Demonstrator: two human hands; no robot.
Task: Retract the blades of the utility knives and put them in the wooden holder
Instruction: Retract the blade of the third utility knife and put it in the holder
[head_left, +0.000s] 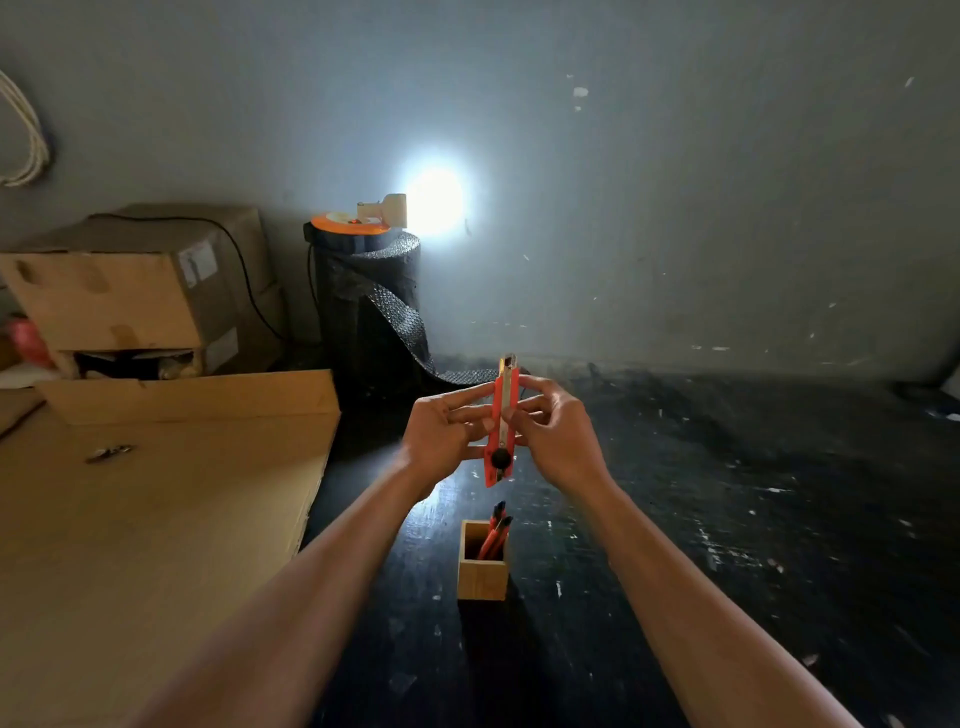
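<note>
both hands hold one orange utility knife (502, 422) upright in the air above the dark desk (727, 519), its long axis near vertical, blade end up and the black knob near the lower end. the left hand (448, 439) pinches the knife's left side with fingertips, and the right hand (557, 435) pinches the right side, thumb and fingers closed on the body. a short length of blade seems to show at the top, so i judge the retracting not finished, though the tip is small and hard to read. the wooden holder (483, 564) stands on the desk directly below the knife and nearer the person, about evenly between the two arms, open mouth upward. inside it lean other orange knives (494, 535), tilted toward its right wall, leaving room on the left. to drop this knife in, it would have to come straight down and slightly back. flat cardboard (156, 519) covers the desk's left side.
</note>
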